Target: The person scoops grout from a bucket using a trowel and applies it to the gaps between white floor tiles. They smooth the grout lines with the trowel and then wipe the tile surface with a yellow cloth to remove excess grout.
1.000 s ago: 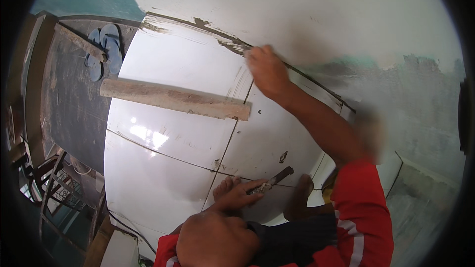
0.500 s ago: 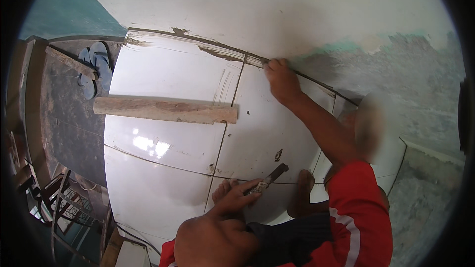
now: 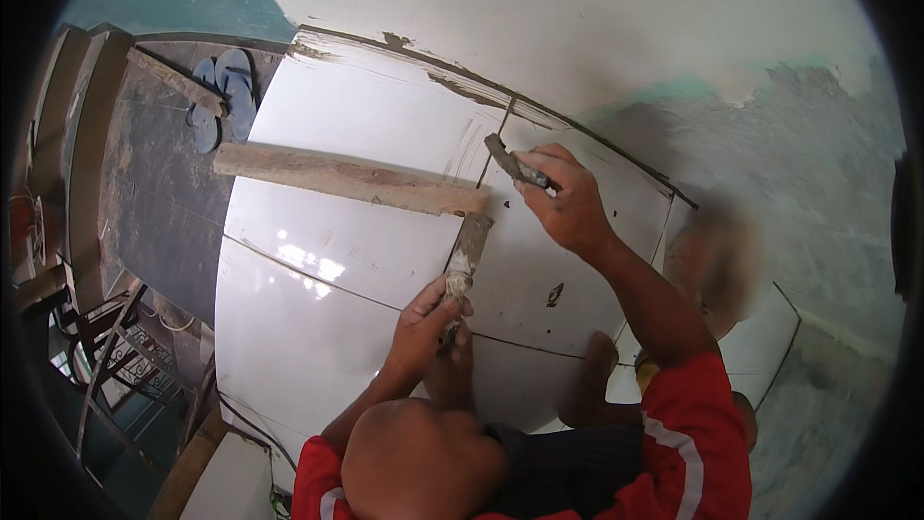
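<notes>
Sandals, blue, far to the left on dark floor, well apart from the grey muck, maybe to stay clean. Over part of them, a short stick. Next, white tiles with thin dark lines in between. Flat across the tiles, a wood strip, left end poking out past the tile edge; cannot tell why. Up top, white wall, and at its foot a dark gap, with grey smears just beside it on the tiles.

Low in the middle, left grip, wrapped round the handle of a scraper. Grey blade pointing up and away, tip by the right end of the wood strip; cannot tell if touching. Held by the handle, most likely to keep fingers off the mucky end.

Higher and more to the right, right grip, fingers closed on the handle of a small tool. Dark end sticking out to the left, over the tiles, near the gap. Held close to the front, probably for good control. Farther right, bare foot on the tiles, perhaps for balance.
</notes>
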Motion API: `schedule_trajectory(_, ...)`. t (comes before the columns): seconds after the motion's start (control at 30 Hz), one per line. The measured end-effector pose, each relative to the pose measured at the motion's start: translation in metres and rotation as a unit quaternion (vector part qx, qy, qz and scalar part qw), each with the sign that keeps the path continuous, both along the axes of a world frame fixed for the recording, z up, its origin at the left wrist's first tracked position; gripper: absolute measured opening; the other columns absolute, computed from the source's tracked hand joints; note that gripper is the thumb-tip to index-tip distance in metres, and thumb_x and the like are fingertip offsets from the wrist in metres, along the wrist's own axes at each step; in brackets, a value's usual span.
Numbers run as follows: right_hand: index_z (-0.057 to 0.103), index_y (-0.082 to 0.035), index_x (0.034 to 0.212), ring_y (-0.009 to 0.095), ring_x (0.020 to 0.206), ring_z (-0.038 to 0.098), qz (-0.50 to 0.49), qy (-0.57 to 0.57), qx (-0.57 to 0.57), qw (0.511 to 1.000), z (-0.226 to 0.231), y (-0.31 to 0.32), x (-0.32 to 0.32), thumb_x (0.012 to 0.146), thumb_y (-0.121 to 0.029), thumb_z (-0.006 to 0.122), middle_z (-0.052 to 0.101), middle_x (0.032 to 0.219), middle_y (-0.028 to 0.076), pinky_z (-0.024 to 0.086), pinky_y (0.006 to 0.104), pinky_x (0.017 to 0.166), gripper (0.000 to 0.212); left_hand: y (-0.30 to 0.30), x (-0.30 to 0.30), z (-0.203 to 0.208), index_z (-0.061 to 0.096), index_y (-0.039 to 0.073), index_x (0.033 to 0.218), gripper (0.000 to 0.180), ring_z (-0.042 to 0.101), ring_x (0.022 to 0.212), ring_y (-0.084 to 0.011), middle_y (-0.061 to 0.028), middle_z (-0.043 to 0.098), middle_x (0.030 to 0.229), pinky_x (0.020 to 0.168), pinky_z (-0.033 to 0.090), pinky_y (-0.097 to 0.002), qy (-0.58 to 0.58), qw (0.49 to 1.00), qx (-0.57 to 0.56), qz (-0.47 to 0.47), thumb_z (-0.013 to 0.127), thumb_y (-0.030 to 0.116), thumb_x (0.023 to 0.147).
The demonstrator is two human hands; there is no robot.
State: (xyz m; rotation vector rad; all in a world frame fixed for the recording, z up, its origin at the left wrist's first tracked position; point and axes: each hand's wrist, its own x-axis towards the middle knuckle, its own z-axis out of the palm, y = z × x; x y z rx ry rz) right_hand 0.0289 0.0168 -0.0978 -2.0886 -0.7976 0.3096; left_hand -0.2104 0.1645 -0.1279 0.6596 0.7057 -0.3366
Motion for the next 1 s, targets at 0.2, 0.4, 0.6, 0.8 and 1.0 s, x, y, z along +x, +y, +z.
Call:
schedule_trajectory(0.2, 0.067, 0.005, 0.119, 0.029, 0.092, 0.058, 0.163, -0.288, -0.053, 0.942, 0.008, -0.002, -0.050, 0.078, 0.001, 0.065, 0.061, 0.103, 0.013, 0.054, 0.0367, 0.082, 0.041, 0.015, 0.025, 0.033, 0.050, 0.004, 0.144, 0.042, 0.060, 0.064, -0.0124, -0.0051, 0.062, 0.096, 0.043, 0.046, -0.0250, -0.039, 0.996, -0.056, 0.057, 0.054, 0.018, 0.105)
schedule_trajectory(0.4, 0.066, 0.005, 0.118, 0.030, 0.091, 0.057, 0.190, -0.226, -0.085, 0.952, 0.006, -0.044, -0.060, 0.078, 0.002, 0.065, 0.060, 0.100, 0.013, 0.052, 0.0382, 0.082, 0.040, 0.024, 0.027, 0.035, 0.051, 0.006, 0.143, 0.040, 0.058, 0.061, -0.0112, -0.0042, 0.061, 0.094, 0.041, 0.045, -0.0244, -0.056, 0.994, -0.055, 0.077, 0.054, 0.019, 0.105)
schedule_trajectory(0.6, 0.068, 0.001, 0.114, 0.032, 0.090, 0.056, 0.170, -0.183, -0.042, 0.967, 0.038, -0.019, -0.032, 0.073, 0.005, 0.067, 0.060, 0.098, 0.012, 0.051, 0.0406, 0.079, 0.041, 0.012, 0.028, 0.037, 0.052, 0.006, 0.144, 0.041, 0.058, 0.060, -0.0090, -0.0029, 0.061, 0.095, 0.043, 0.044, -0.0228, -0.039, 0.998, 0.039, 0.024, 0.055, 0.018, 0.105)
schedule_trajectory(0.8, 0.068, 0.000, 0.112, 0.033, 0.090, 0.058, 0.225, -0.090, -0.062, 0.968, 0.038, -0.023, -0.023, 0.073, 0.009, 0.067, 0.061, 0.099, 0.014, 0.050, 0.0409, 0.078, 0.040, 0.021, 0.017, 0.014, 0.052, 0.006, 0.144, 0.042, 0.058, 0.060, -0.0102, -0.0040, 0.062, 0.095, 0.044, 0.045, -0.0233, -0.027, 0.996, 0.068, 0.055, 0.056, 0.018, 0.103)
schedule_trajectory(1.0, 0.067, 0.000, 0.111, 0.032, 0.094, 0.057, 0.153, -0.212, -0.066, 0.963, 0.013, 0.027, 0.019, 0.075, 0.006, 0.066, 0.059, 0.099, 0.014, 0.050, 0.0414, 0.080, 0.036, -0.017, -0.014, -0.008, 0.050, 0.014, 0.149, 0.049, 0.061, 0.067, -0.0105, -0.0040, 0.067, 0.099, 0.054, 0.051, -0.0258, 0.008, 0.990, 0.012, -0.142, 0.059, 0.025, 0.102)
